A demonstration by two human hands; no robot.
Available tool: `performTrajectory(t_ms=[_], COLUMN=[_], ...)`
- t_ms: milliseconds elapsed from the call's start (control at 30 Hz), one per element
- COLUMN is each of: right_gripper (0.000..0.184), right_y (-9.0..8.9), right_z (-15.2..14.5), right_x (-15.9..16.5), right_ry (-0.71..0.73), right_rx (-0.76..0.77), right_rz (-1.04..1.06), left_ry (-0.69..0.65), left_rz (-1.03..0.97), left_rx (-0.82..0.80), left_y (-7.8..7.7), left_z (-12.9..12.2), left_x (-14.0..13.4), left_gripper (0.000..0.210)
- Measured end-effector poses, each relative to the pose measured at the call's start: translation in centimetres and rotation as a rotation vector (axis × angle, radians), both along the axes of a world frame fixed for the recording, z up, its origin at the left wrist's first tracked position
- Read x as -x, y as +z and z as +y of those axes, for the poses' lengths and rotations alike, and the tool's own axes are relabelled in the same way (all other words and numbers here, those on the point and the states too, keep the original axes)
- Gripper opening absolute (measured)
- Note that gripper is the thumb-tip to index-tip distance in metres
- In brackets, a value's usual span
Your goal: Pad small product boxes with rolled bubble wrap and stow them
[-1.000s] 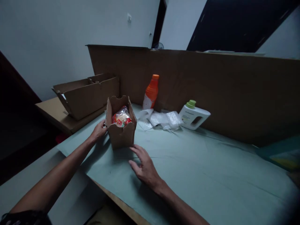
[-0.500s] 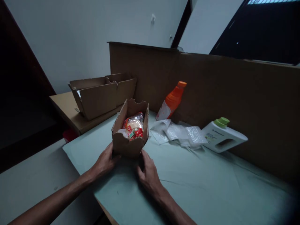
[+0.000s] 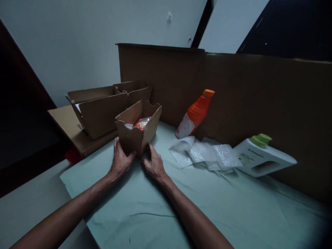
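A small open cardboard box (image 3: 129, 139) sits on the cloth-covered table, near its far left corner. Inside it are shiny red and clear plastic packets (image 3: 142, 123), mostly hidden by the front wall. My left hand (image 3: 120, 160) grips the box's lower left side, its thumb along the front. At the lower right edge, my right hand (image 3: 155, 164) holds the box with thumb and fingers; some fingertips are out of sight behind it.
A larger divided cardboard box (image 3: 105, 116) stands on a flat carton (image 3: 66, 121) at left. An orange bottle (image 3: 196, 113), bubble wrap (image 3: 204, 152) and a white jug with green cap (image 3: 261, 157) lie or stand along the tall cardboard wall (image 3: 246, 90).
Both hands have pushed the small box away from me and to the left, turning it toward the divided box. The view has shifted slightly.
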State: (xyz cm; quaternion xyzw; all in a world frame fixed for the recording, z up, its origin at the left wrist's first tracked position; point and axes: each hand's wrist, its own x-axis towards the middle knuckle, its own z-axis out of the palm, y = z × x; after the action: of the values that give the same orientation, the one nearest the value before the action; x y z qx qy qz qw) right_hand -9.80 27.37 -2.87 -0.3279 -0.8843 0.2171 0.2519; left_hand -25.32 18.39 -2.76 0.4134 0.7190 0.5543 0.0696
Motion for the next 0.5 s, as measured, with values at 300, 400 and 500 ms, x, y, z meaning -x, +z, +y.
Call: performTrajectory(t_ms=[300, 400, 500], right_gripper=[0.08, 0.075, 0.073], right_y=[0.2, 0.6, 0.6], right_z=[4.1, 5.8, 6.7], right_x=[2.6, 3.6, 4.2], right_ry=[0.005, 0.018, 0.027], right_rx=[-0.045, -0.079, -0.109], right_rz=[-0.119, -0.163, -0.186], left_ry=[0.129, 0.142, 0.157], left_rz=[-0.003, 0.008, 0.035], left_rx=[0.168, 0.203, 0.233], left_y=[0.3, 0.2, -0.4], left_z=[7.0, 9.7, 11.8], left_x=[0.6, 1.2, 1.6], left_gripper=[0.108, 0.091, 0.083])
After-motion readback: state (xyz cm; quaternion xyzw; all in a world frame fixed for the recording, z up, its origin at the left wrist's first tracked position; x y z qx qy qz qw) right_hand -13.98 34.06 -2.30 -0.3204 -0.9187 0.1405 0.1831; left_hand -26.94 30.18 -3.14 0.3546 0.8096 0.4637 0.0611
